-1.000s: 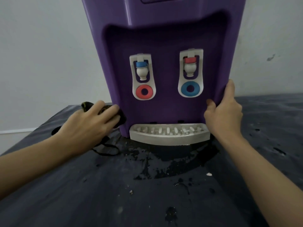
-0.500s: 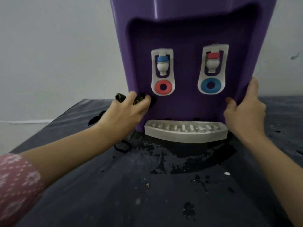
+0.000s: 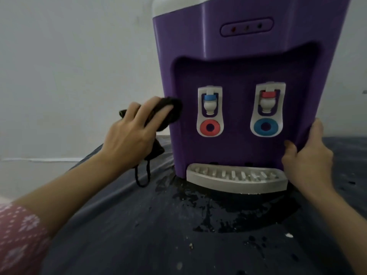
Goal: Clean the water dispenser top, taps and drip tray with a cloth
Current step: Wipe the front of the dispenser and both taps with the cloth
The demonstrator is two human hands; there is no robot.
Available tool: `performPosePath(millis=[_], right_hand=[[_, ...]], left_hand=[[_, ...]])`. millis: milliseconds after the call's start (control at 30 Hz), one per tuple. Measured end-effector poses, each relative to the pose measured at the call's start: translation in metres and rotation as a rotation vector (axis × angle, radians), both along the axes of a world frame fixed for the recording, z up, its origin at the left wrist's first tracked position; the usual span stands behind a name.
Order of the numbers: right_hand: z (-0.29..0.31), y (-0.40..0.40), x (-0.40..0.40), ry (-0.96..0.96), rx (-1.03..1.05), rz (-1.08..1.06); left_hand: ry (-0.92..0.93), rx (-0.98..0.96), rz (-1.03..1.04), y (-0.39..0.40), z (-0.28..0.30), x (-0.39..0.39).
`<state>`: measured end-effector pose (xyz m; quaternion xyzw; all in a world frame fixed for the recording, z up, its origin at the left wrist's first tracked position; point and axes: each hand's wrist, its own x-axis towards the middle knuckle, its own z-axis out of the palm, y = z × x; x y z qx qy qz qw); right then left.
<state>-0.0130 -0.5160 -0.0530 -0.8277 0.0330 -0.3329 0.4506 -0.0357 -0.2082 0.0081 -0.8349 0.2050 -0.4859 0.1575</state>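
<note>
**A plain household corner, by the look of it**

This reads as a home, likely a kitchen or utility nook. Just past the fingers (image 3: 158, 108) of the left hand (image 3: 127, 137) stands a small purple countertop water dispenser (image 3: 248, 56), the compact domestic sort, two taps set in its recess. Below the fingertips runs a dark covered tabletop (image 3: 139, 235), wet and flecked with crumbs, a puddle (image 3: 228, 211) spreading under the grey drip tray (image 3: 236, 180). Behind the fingers rises a bare, off-white painted wall (image 3: 69, 66), scuffed in places. At the lower left edge, a pink patterned sleeve (image 3: 17, 235), everyday house clothing rather than workwear.
</note>
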Motion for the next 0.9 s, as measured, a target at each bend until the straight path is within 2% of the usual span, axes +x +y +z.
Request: performPosePath(millis=[67, 200, 333, 467, 533, 600, 767, 900], right_hand=[[0.000, 0.000, 0.000, -0.001, -0.002, 0.004], [0.000, 0.000, 0.001, 0.004, -0.002, -0.002], [-0.002, 0.001, 0.002, -0.011, -0.001, -0.012], [-0.003, 0.002, 0.004, -0.011, 0.015, -0.024], [-0.003, 0.005, 0.006, -0.004, 0.019, -0.026], [-0.002, 0.003, 0.005, 0.000, 0.021, -0.023], [-0.002, -0.001, 0.005, 0.007, 0.017, -0.034], [-0.002, -0.002, 0.004, 0.017, 0.008, -0.027]], left_hand=[[0.029, -0.127, -0.069, -0.008, 0.001, 0.009], [0.224, -0.461, -0.205, -0.039, -0.023, 0.017], [0.255, -0.808, -0.257, -0.059, -0.036, 0.019], [0.497, -0.947, -0.201, -0.057, -0.050, 0.011], [0.628, -0.885, -0.057, -0.042, -0.055, 0.002], [0.624, -0.742, 0.041, -0.031, -0.056, -0.010], [0.532, -0.276, -0.210, -0.060, -0.039, -0.043], [0.361, 0.164, -0.266, -0.110, -0.027, -0.031]])
